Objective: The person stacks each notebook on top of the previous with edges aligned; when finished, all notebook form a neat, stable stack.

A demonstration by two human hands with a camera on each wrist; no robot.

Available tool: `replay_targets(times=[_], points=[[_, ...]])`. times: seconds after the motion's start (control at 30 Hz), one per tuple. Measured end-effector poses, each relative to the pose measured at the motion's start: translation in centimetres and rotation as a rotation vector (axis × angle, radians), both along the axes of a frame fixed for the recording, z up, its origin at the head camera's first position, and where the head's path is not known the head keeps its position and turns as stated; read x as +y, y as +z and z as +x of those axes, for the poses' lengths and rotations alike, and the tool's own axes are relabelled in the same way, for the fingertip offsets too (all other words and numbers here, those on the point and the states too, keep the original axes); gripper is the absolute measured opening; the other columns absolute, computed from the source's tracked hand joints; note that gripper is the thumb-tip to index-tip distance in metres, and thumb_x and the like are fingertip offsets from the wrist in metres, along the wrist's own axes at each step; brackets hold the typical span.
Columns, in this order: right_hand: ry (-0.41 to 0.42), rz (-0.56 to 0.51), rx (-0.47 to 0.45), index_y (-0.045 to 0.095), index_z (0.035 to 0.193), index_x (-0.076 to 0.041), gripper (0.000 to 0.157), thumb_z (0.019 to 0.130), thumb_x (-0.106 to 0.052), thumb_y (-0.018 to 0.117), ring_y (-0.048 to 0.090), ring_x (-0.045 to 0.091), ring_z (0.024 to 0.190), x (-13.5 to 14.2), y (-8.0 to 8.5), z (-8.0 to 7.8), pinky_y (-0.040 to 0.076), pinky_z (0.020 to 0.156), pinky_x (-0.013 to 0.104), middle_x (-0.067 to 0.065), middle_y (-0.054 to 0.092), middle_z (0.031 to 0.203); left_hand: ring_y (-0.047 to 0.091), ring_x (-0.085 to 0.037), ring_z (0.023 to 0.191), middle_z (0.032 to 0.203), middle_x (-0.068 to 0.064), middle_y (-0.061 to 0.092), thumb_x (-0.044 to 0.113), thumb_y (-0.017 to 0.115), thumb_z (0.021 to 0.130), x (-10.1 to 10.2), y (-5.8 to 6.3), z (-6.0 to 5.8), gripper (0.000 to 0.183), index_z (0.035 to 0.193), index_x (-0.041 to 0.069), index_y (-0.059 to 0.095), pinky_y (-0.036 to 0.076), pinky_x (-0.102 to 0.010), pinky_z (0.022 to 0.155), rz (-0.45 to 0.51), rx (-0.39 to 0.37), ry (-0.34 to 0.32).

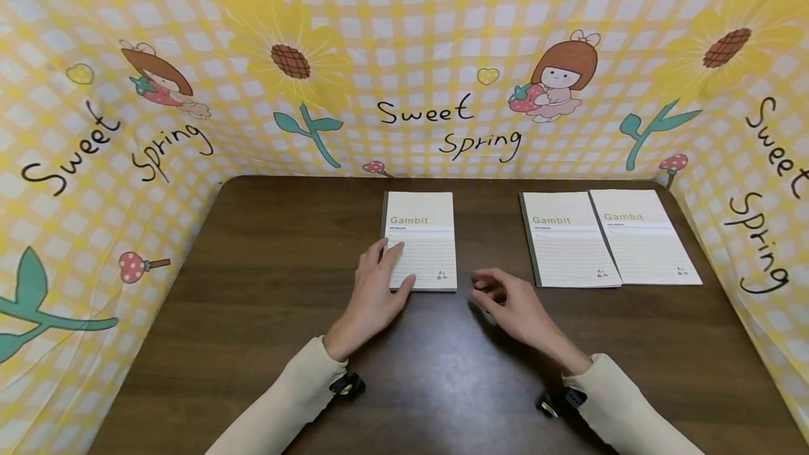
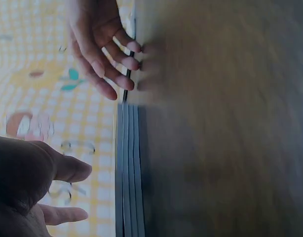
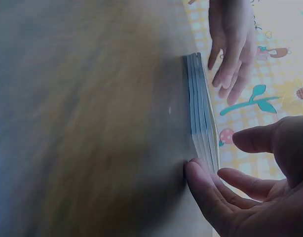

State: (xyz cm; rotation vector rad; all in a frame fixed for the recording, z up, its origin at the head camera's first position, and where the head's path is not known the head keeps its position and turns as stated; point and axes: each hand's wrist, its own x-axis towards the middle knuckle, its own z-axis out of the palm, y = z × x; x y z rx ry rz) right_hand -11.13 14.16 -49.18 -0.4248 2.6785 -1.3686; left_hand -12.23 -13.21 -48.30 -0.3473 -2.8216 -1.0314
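Observation:
A white lined notebook [image 1: 422,258] with "Gambit" on its cover tops a small stack at the middle of the table. Several dark grey spines [image 2: 129,173] show one above another in the left wrist view, and the stack's page edges [image 3: 204,143] appear in the right wrist view. My left hand [image 1: 378,286] lies over the stack's near left corner, fingers spread and loosely bent, thumb by the front edge. To the right of the stack, a short gap away, my right hand [image 1: 510,300] hangs low over the table with loosely curled fingers and nothing in them.
Two more Gambit notebooks, one [image 1: 571,244] slightly overlapped with another [image 1: 645,241], lie at the right back of the brown wooden table [image 1: 265,328]. A yellow checked cloth [image 1: 417,55] walls the table at the back and both sides.

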Motion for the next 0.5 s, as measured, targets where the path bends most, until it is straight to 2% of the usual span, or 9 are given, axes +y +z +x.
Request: replay_targets(times=[0.1,0.27,0.37,0.5], points=[[-0.015,0.028,0.030,0.067,0.130,-0.002,0.035,0.098,-0.013,0.074,0.076,0.020,0.090,1.7,0.1,0.6,0.058,0.072,0.023,0.013,0.075,0.113,0.035,-0.047,0.150,0.161,-0.029,0.038,0.023,0.073,0.099,1.4,0.2,0.4,0.059,0.150,0.002,0.053,0.031,-0.066,0.121,-0.027,0.018,-0.058],[-0.047,0.075,0.069,0.068,0.129,-0.003,0.033,0.098,-0.012,0.073,0.076,0.023,0.091,5.2,0.5,1.4,0.058,0.070,0.024,0.014,0.075,0.118,0.030,-0.044,0.156,0.167,-0.023,0.035,0.026,0.070,0.101,3.7,0.1,0.7,0.061,0.153,0.005,0.049,0.027,-0.059,0.128,-0.099,0.003,-0.178],[-0.082,0.091,0.068,0.068,0.129,-0.004,0.032,0.099,-0.014,0.072,0.077,0.025,0.091,7.3,1.0,1.6,0.057,0.070,0.024,0.014,0.076,0.118,0.027,-0.040,0.159,0.170,-0.020,0.031,0.029,0.069,0.101,4.9,0.1,0.7,0.065,0.157,0.006,0.044,0.021,-0.054,0.132,-0.150,-0.016,-0.297],[-0.137,0.128,0.047,0.069,0.129,-0.004,0.031,0.100,-0.016,0.071,0.077,0.026,0.092,9.9,1.7,2.0,0.057,0.068,0.023,0.016,0.076,0.117,0.024,-0.035,0.161,0.173,-0.016,0.026,0.035,0.068,0.102,6.5,0.3,0.4,0.072,0.161,0.008,0.037,0.020,-0.051,0.132,-0.234,-0.033,-0.475]])
